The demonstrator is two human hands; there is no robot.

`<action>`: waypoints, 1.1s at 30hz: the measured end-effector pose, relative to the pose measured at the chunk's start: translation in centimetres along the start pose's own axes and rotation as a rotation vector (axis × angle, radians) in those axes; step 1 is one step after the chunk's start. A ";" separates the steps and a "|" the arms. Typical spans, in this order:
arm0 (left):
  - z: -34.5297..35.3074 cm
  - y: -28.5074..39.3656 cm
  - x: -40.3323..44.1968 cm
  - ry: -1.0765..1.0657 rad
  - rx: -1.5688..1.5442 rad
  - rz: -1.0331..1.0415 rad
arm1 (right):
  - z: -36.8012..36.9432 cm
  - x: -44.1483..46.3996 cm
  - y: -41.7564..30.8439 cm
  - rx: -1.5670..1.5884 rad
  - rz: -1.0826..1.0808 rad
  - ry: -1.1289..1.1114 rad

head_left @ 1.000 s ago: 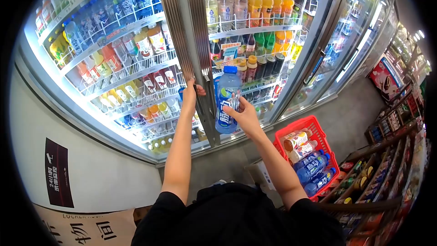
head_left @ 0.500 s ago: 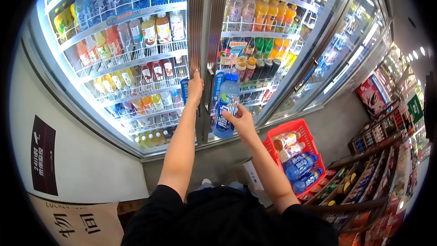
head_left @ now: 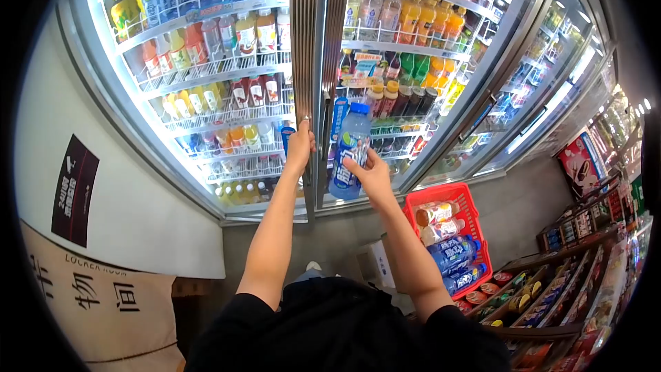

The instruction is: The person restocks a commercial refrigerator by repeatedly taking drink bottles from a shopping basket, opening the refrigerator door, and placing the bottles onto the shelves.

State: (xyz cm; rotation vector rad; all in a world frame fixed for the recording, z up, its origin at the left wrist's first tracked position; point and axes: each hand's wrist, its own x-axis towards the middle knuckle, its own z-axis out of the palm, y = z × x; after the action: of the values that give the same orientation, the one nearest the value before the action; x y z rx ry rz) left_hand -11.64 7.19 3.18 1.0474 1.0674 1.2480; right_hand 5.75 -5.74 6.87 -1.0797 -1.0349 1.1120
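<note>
The cooler doors have slid rightward in view since the earlier frame; both hands have shifted only slightly. The left hand, arm stretched forward, curls closed around the left door's edge. The right hand, elbow bent outward, grips a blue-capped drink bottle, roughly upright before the right door, thumb across its label.

A row of glass-fronted drinks coolers curves away to the right, its wire shelves lit by a bright white light strip at the left edge. Beside it stands a pale wall with a dark sign, above a beige sheet with black lettering. Grey floor runs toward packed snack racks at the right, near a red-and-blue display panel, with greenery and small bright lights farther back
</note>
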 end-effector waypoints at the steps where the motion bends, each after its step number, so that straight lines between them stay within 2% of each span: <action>1: -0.3 -0.2 -0.9 -0.018 -0.007 -0.001 | -0.2 -0.2 0.0 -0.027 -0.020 -0.012; 7: -1.3 0.7 -8.9 0.044 -0.008 0.005 | -0.3 -3.6 -1.0 -0.023 -0.040 -0.072; 12: -3.4 0.7 -16.1 0.103 -0.050 0.009 | 0.2 -7.2 -1.6 -0.023 0.046 -0.154; 14: -4.2 0.4 -19.3 0.229 0.011 0.041 | 0.5 -8.5 -1.4 -0.027 0.044 -0.178; 16: -5.2 -0.2 -22.8 0.252 -0.019 0.034 | 1.3 -9.6 -0.7 -0.044 0.016 -0.165; 18: -4.8 -0.8 -26.5 0.567 -0.045 0.246 | 1.8 -10.7 -0.3 0.028 0.005 -0.203; 19: -3.8 -0.9 -28.1 0.814 0.069 0.414 | 2.2 -10.8 0.6 -0.003 -0.004 -0.173; 20: -2.7 -1.3 -29.9 1.057 0.191 0.578 | 1.9 -11.3 1.4 0.002 0.008 -0.187; 21: -2.5 -2.0 -32.2 1.160 0.547 0.639 | 2.0 -11.9 1.1 0.003 0.014 -0.207; 22: -1.8 -1.7 -33.5 1.151 0.601 0.856 | 2.2 -12.4 0.8 0.007 0.015 -0.223; 24: -1.0 -1.4 -34.9 0.843 0.672 0.971 | 2.5 -13.4 0.7 0.037 0.035 -0.217; 26: -1.2 -0.2 -33.6 0.446 0.511 0.698 | 2.3 -14.3 0.6 0.059 0.075 -0.240; 27: -1.4 -0.9 -31.4 0.339 0.235 0.558 | 2.3 -14.6 0.4 0.059 0.073 -0.240; 28: -1.9 0.4 -30.3 0.257 0.144 0.417 | 2.2 -14.8 0.3 0.057 0.064 -0.235; 30: -4.1 0.0 -26.7 0.224 0.323 0.508 | 2.1 -14.9 0.5 -0.013 0.026 -0.215; 33: -6.3 3.1 -23.9 0.049 0.155 0.250 | 2.2 -14.0 0.0 0.008 0.015 -0.224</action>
State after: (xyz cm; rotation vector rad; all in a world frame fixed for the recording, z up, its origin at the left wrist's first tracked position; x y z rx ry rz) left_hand -19.12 -16.44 5.93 1.3052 1.1092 1.4133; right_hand 1.54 -19.30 6.04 -0.9725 -1.1979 1.2690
